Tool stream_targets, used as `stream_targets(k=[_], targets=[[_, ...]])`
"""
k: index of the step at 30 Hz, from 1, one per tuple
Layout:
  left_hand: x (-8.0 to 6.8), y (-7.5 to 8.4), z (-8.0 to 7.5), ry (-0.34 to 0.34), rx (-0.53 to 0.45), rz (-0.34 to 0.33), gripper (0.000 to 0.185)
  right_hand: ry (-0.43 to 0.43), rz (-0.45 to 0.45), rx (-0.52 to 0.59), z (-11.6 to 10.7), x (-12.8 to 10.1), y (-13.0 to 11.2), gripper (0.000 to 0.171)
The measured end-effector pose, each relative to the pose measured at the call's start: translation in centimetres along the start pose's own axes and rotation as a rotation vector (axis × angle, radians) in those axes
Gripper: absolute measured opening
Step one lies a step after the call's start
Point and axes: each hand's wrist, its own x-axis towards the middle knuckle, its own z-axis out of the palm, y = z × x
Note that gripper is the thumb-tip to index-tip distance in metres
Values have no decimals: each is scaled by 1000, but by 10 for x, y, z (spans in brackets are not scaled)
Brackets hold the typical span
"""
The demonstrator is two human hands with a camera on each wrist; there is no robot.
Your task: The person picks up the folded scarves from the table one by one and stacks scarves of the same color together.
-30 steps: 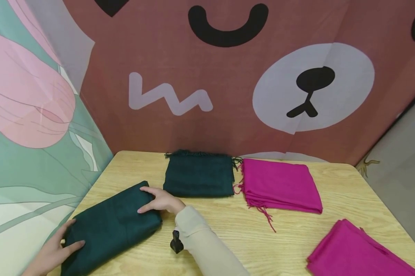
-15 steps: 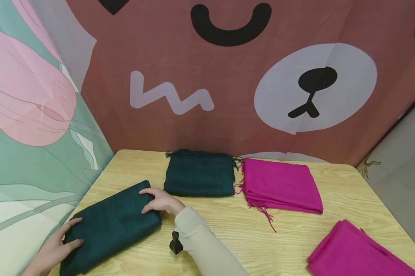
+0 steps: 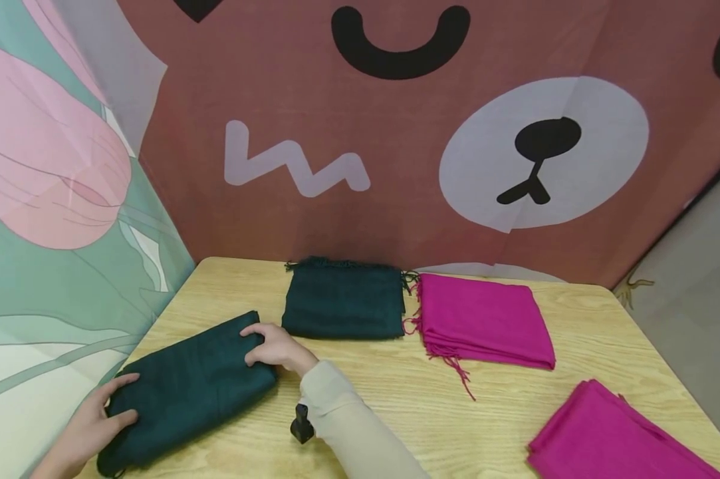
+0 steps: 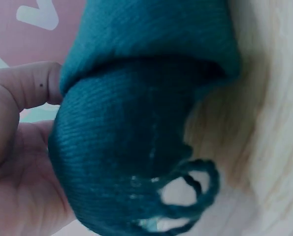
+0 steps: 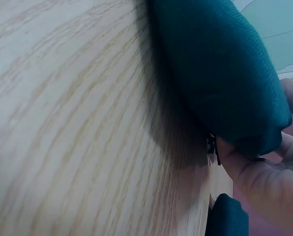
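A folded dark green scarf (image 3: 192, 386) lies slanted at the left of the table. My left hand (image 3: 90, 419) grips its near left end, thumb and fingertips on top of the cloth. At the far right end my right hand (image 3: 276, 347) holds the same scarf between thumb and fingers. In the left wrist view a rounded fold of the scarf (image 4: 121, 132) sits against the left hand (image 4: 23, 147), and fringe loops stick out beside it. The right wrist view has the scarf's other end (image 5: 225, 73) in the right hand (image 5: 269, 177).
A second folded dark green scarf (image 3: 344, 303) with fringe lies at the table's back edge. Beside it is a folded magenta scarf (image 3: 485, 322), its tassels trailing forward. Another magenta scarf (image 3: 611, 436) lies at the front right. Printed cloth hangs (image 3: 395, 133) stand behind and left of the wooden table (image 3: 455, 432).
Both hands keep their hold on the green scarf. Its near left end has sagged and rounded slightly, and a bit of fringe now shows there. The other scarves stay put.
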Motion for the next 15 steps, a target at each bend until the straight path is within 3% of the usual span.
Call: stream_targets(k=[15], targets=[[-2, 6, -3, -12, -41, -54, 59, 29, -33, -38, -3, -9, -10, 49]])
